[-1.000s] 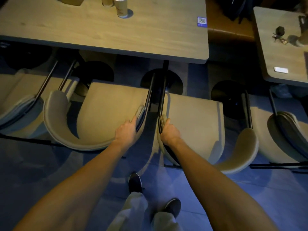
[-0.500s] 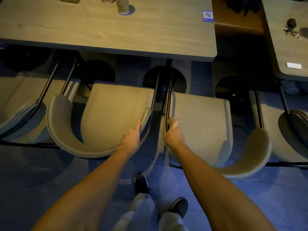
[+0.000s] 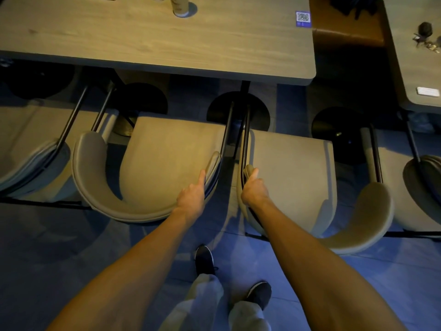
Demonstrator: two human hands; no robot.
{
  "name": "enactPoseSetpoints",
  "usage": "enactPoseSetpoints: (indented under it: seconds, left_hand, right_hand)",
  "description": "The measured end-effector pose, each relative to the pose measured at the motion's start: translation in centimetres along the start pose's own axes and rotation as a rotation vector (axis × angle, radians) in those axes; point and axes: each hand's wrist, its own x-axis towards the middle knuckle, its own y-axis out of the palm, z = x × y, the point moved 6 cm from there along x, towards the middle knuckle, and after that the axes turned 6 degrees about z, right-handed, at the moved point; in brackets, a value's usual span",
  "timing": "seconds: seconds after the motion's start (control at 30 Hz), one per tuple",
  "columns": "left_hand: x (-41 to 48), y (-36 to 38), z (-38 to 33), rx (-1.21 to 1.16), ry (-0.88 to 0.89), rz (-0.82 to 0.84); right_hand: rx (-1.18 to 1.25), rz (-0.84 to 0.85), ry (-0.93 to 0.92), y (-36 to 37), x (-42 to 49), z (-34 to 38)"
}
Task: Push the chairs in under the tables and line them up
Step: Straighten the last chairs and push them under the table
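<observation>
Two beige upholstered chairs with curved backs and black metal frames stand side by side in front of a long wooden table (image 3: pixel 152 44). My left hand (image 3: pixel 192 195) grips the right end of the left chair's (image 3: pixel 167 158) backrest, thumb lying along the top. My right hand (image 3: pixel 253 187) grips the left end of the right chair's (image 3: pixel 291 168) backrest. The front edges of both seats sit a little short of the table's near edge. The two chairs' inner frames almost touch.
More beige chairs stand at the far left (image 3: pixel 26 144) and far right (image 3: pixel 420 177). A second table (image 3: pixel 415 56) with keys and a white card is at right. Round black table bases (image 3: pixel 238 108) sit on the floor. A cup (image 3: pixel 180 5) stands on the long table. My feet (image 3: pixel 205 258) are behind the chairs.
Both chairs have slid slightly forward toward the table with my hands holding them; the view has shifted a little to the left.
</observation>
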Motion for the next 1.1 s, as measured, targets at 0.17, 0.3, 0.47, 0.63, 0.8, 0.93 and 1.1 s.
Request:
enactPoseSetpoints:
  seconds: [0.17,0.3,0.47,0.63,0.8,0.93,1.1]
  left_hand:
    - [0.6,0.3,0.4,-0.067,0.040,0.013]
    - [-0.1,0.4,2.0,-0.184,0.096,0.019]
    - [-2.5,-1.1,4.2,-0.237,0.083,0.020]
    - [-5.6,-3.7,5.9,-0.280,0.030,-0.006]
    - [-10.3,-7.1,6.6,-0.315,-0.005,-0.100]
    - [-13.5,-10.0,7.0,-0.315,-0.011,-0.172]
    - [-15.9,-12.8,9.1,-0.286,-0.012,-0.220]
  right_hand:
    - [-0.033,0.036,0.012,-0.3,-0.7,-0.1]
    - [-0.039,0.094,0.007,-1.2,-1.4,-0.4]
    - [-0.085,0.164,-0.040,-3.0,-4.4,-1.1]
    - [-0.100,0.188,-0.162,-5.9,-8.8,0.5]
    - [-0.133,0.154,-0.347,-9.0,-13.7,4.2]
    - [-0.151,0.097,-0.445,-10.2,-17.2,7.0]
    - [-0.194,0.054,-0.516,-9.8,-19.9,10.5]
